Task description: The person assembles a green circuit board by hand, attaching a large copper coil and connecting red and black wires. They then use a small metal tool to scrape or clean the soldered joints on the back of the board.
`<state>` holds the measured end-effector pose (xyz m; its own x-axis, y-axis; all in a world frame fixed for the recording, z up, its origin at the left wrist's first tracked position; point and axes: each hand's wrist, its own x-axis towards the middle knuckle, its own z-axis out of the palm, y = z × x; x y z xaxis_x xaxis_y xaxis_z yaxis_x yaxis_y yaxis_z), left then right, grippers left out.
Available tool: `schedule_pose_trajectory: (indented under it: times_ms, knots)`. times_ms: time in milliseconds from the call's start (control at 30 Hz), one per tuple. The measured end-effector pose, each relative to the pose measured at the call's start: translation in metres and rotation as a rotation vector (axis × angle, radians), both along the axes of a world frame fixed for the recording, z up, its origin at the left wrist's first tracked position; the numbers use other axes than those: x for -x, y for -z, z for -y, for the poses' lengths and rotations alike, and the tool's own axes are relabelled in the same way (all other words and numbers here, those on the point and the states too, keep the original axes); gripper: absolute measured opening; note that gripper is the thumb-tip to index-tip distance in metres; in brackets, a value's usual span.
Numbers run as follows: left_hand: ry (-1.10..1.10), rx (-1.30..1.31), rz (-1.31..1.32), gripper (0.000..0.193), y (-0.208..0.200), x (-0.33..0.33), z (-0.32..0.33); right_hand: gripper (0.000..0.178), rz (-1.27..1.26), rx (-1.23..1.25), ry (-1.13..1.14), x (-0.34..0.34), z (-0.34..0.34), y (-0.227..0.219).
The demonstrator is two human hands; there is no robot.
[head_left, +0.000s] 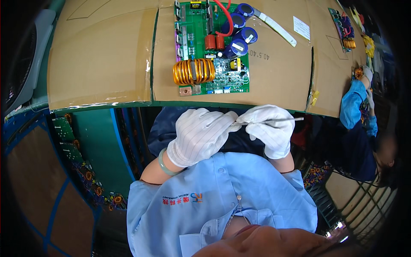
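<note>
Both of the person's hands wear white gloves and meet just before the near edge of the surface (276, 77), which is covered in brown cardboard. Between them is a thin metal rod (298, 119), held off the surface, roughly along its near edge. The right hand (269, 128) has its fingers closed on the rod, one end sticking out to the right. The left hand (201, 135) pinches the rod's other end, though its fingertips are partly hidden. A pale green bangle (162, 162) sits on the left wrist, below the glove.

A green board (233, 85) lies flat on the surface close to the middle of its near edge, beyond the hands. At the board's near left corner is a copper coil (194, 71); blue capacitors (248, 34) stand along its right edge, with a red wire (231, 21) looping beside them. A pale strip (276, 28) slants away to the right of the capacitors, and a white label (302, 28) is beyond it.

Toward the right end of the surface lies a second board (340, 25). Near that end, a co-worker's blue sleeve (352, 105) leads to a gloved hand (367, 73) beside another coil (358, 73).
</note>
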<state>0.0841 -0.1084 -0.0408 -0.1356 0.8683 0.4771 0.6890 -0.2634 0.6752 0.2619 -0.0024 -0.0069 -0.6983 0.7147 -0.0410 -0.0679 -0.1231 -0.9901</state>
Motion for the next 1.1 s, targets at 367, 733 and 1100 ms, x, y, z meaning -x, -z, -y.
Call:
schedule_pose_trajectory:
  times_ms: [367,733,1100]
  knots:
    - [-0.024,0.037,0.234,0.027,0.006,0.006,-0.002,0.018,0.169,0.252,0.039,0.006,-0.008,-0.001]
    - [-0.052,0.106,0.386,0.025,0.009,0.006,0.006,0.025,-0.13,0.307,0.15,-0.002,0.015,0.028]
    - [0.079,0.324,0.724,0.025,0.004,0.0,0.011,0.043,-0.117,0.022,0.107,-0.009,0.017,0.047]
